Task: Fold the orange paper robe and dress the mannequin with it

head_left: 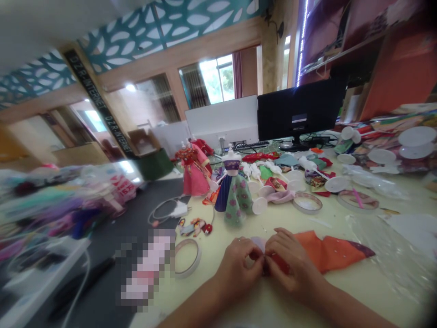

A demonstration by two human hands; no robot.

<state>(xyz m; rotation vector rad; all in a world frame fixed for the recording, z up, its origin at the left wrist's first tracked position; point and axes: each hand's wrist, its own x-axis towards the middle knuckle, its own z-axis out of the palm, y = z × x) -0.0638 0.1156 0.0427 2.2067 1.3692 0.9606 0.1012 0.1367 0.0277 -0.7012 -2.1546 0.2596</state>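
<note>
Orange fabric (327,250) with a dark purple tip lies on the pale table, running out to the right from under my right hand. My left hand (239,264) and my right hand (290,259) meet at the fingertips over a small dark red piece of cloth. Both hands are closed in a pinch on it. A pale lilac piece (258,243) shows between and behind the hands. How the red, lilac and orange parts join is hidden by my fingers.
A small dress form (232,196) in green and blue stands ahead, with pink dresses (194,175) beyond. Tape rolls (187,258) lie left and right (307,203). Clear plastic (385,255) lies at right, monitors (300,109) stand behind, and a power strip (44,282) is at lower left.
</note>
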